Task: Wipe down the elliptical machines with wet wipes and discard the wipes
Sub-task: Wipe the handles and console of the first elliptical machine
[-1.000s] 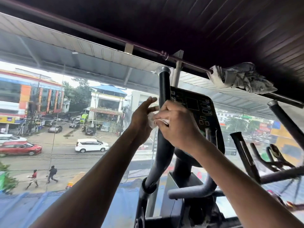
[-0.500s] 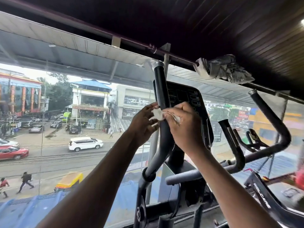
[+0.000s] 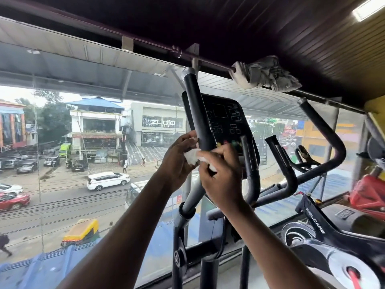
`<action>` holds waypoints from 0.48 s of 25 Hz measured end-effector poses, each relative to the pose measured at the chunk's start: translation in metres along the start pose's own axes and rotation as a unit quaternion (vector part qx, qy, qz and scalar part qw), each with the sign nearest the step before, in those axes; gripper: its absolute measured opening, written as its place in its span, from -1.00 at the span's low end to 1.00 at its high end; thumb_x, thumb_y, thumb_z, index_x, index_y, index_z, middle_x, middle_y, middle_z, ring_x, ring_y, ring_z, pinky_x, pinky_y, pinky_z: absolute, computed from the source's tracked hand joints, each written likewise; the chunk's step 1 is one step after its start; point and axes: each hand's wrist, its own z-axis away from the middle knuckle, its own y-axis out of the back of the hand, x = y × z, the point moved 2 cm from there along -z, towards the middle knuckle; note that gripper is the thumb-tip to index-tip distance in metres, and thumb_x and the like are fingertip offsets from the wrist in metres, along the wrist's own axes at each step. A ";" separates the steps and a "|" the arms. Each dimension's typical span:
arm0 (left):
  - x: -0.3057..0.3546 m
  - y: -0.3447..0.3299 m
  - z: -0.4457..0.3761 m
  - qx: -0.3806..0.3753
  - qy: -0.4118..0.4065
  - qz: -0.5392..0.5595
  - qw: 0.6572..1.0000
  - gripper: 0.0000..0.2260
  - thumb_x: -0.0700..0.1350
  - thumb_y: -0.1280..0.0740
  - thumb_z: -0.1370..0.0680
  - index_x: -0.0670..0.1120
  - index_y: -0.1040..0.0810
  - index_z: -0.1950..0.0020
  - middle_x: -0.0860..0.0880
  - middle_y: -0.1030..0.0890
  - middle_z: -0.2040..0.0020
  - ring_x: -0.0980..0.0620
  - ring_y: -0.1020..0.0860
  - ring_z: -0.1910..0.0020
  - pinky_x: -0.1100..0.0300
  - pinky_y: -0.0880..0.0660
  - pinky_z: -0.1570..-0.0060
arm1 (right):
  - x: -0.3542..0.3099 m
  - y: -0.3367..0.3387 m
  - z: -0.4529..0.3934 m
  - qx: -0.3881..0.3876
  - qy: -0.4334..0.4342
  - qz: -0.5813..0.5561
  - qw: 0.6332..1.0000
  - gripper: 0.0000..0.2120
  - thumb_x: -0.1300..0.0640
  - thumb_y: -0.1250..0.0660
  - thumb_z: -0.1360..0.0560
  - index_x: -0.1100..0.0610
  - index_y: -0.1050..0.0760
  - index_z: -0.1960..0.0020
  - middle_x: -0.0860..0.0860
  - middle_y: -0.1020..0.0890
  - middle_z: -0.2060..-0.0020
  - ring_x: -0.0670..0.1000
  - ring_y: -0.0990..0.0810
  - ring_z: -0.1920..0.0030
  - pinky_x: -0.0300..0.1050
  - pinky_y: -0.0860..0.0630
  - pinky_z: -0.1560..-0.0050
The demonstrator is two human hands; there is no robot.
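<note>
- Beyond the window glass [image 3: 62, 163], far left, a street carries a red car [image 3: 13, 200], a white car [image 3: 108, 180] and a yellow auto-rickshaw [image 3: 81, 231].
- Across the street a grey shopfront [image 3: 158, 124] bears the sign "ZUDIO" in pale letters; other signs there are too small to read.
- The left hand [image 3: 177, 161] is raised in front of the elliptical's left handlebar [image 3: 198, 122], its fingers curled round a crumpled white wet wipe [image 3: 192, 156].
- The wipe sits between the two hands, just beside the lower part of that upright black bar.
- The right hand [image 3: 220, 176] pinches the wipe's right end, fingers bent, knuckles toward the camera.
- Behind the hands the elliptical's dark console [image 3: 227, 122] shows button outlines; its writing cannot be read.
- A grey rag [image 3: 266, 77] hangs bunched on the curtain rod [image 3: 145, 41] above the console.
- The right handlebar [image 3: 325, 134] curves up to the right of the console.
- Near right, a black exercise bike frame [image 3: 320, 226] reads "WELCARE" in white capitals.
- Far right lies a red object [image 3: 368, 192], unclear in kind.
</note>
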 end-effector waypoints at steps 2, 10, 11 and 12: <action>0.000 0.003 0.002 0.009 0.001 -0.027 1.000 -0.75 -0.21 -0.25 -0.55 -0.07 -0.57 -0.20 -0.08 -0.57 0.02 0.00 -0.51 0.16 0.15 -0.44 0.15 | 0.003 0.012 0.018 -0.027 0.025 -0.018 0.999 -0.79 0.37 -0.33 -0.37 0.20 -0.67 0.08 0.10 -0.51 0.22 -0.08 -0.50 0.20 -0.31 -0.45 0.16; -0.014 -0.001 0.013 0.034 0.009 -0.058 0.998 -0.84 -0.03 -0.30 -0.55 -0.05 -0.59 -0.05 -0.09 -0.56 0.13 -0.02 -0.51 0.21 0.11 -0.40 0.16 | 0.006 0.003 0.022 0.061 -0.181 -0.066 0.979 -0.85 0.29 -0.34 -0.42 0.09 -0.56 0.06 0.02 -0.56 0.15 0.01 -0.57 0.16 -0.02 -0.54 0.15; -0.016 0.001 0.014 0.033 0.012 -0.065 0.997 -0.82 -0.01 -0.30 -0.55 -0.05 -0.60 -0.06 -0.10 -0.56 0.11 -0.03 -0.52 0.18 0.09 -0.41 0.13 | -0.003 0.005 0.039 0.042 -0.135 -0.054 0.988 -0.83 0.29 -0.34 -0.40 0.08 -0.56 0.07 0.03 -0.54 0.17 0.03 -0.56 0.20 -0.01 -0.54 0.19; -0.017 0.001 0.015 0.035 0.012 -0.074 0.997 -0.82 -0.01 -0.29 -0.56 -0.06 -0.60 -0.06 -0.10 -0.57 0.09 -0.03 -0.53 0.15 0.09 -0.42 0.10 | -0.008 0.009 0.048 0.026 -0.097 -0.045 0.994 -0.82 0.29 -0.34 -0.39 0.06 -0.57 0.08 0.04 -0.53 0.18 0.02 -0.55 0.22 -0.03 -0.54 0.22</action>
